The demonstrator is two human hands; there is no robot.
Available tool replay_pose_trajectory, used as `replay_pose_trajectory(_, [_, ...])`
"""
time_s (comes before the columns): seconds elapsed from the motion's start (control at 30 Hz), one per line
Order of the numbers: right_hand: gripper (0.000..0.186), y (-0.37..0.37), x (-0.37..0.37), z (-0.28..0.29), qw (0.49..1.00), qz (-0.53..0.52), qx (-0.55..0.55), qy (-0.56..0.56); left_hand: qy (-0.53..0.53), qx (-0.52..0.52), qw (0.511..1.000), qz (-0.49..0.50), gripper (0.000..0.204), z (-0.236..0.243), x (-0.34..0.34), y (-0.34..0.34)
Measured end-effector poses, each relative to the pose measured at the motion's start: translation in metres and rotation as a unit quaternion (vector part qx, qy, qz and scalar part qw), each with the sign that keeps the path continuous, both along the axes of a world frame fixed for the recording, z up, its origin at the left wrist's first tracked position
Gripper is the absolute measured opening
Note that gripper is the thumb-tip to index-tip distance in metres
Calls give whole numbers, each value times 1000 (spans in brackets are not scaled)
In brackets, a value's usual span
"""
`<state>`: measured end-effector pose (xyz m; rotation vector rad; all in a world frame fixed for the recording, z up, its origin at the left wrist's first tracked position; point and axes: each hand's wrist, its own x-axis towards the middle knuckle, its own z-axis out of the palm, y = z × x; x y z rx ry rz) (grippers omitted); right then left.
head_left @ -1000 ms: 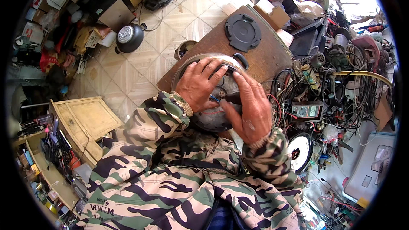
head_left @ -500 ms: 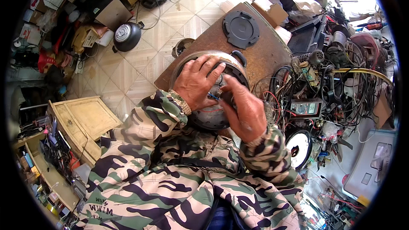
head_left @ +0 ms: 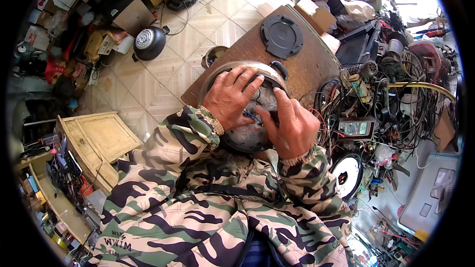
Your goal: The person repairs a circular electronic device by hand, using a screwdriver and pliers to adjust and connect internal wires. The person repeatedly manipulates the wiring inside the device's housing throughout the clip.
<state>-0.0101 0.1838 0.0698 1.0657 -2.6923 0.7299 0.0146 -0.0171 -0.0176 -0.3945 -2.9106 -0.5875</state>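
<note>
In front of me on a brown worktable, a round electric pot (head_left: 242, 141) lies with its underside up and wiring exposed. My left hand (head_left: 229, 96) lies over its left part, fingers stretched toward the far rim and thumb beside a blue wire (head_left: 251, 115). Over the right side, my right hand (head_left: 295, 126) has index finger and thumb apart, with the index fingertip near the rim and the thumb by the wires. Its other fingers are partly hidden, and I see nothing held in it. A black round base cover (head_left: 282, 36) lies on the table beyond the pot.
The brown worktable (head_left: 316, 71) has tangled cables and parts along its right side, with a multimeter (head_left: 355, 128) among them. A dark pan (head_left: 149, 43) sits on the tiled floor at left. Nearer stands a pale wooden cabinet (head_left: 101, 138) with an open drawer (head_left: 59, 202).
My right hand has shifted right and its index finger and thumb have spread apart, showing more of the wiring. My left hand stays in place on the pot.
</note>
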Motion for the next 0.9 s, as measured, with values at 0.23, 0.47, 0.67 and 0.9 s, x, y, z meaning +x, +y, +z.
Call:
replay_pose_trajectory(0.23, [69, 3, 1, 1, 996, 36, -14, -84, -9, 0, 1000, 3, 114, 1, 2, 0])
replay_pose_trajectory(0.47, [67, -1, -2, 16, 989, 69, -108, -76, -4, -9, 1000, 7, 112, 2, 3, -1])
replay_pose_trajectory(0.67, [60, 4, -1, 5, 999, 13, 26, -36, -14, -6, 1000, 6, 111, 0, 3, 1])
replay_pose_trajectory(0.9, [59, -3, -1, 6, 999, 4, 0, -43, -4, -1, 1000, 11, 110, -1, 2, 1])
